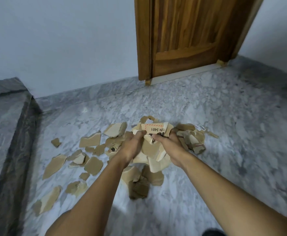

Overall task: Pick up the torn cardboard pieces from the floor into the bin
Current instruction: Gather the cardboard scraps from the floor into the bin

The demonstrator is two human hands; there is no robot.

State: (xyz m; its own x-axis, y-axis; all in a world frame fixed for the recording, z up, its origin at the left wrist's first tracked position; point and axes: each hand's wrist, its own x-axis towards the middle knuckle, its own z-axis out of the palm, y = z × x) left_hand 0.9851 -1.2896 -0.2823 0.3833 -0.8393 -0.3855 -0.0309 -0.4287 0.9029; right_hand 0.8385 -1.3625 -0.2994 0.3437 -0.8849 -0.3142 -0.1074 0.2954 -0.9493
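Several torn brown cardboard pieces (90, 141) lie scattered on the grey marble floor (224, 133), mostly left of and below my hands. My left hand (132, 145) and my right hand (168, 143) together grip a bundle of cardboard pieces (156, 132), the top one printed "UN 3481" with an orange dashed line. More pieces of the bundle hang below the hands. A small heap of pieces (190, 138) lies just right of my right hand. No bin is in view.
A wooden door (185, 34) stands shut in the far wall. A raised marble step (6, 126) runs along the left side. A dark object (212, 232) shows at the bottom edge.
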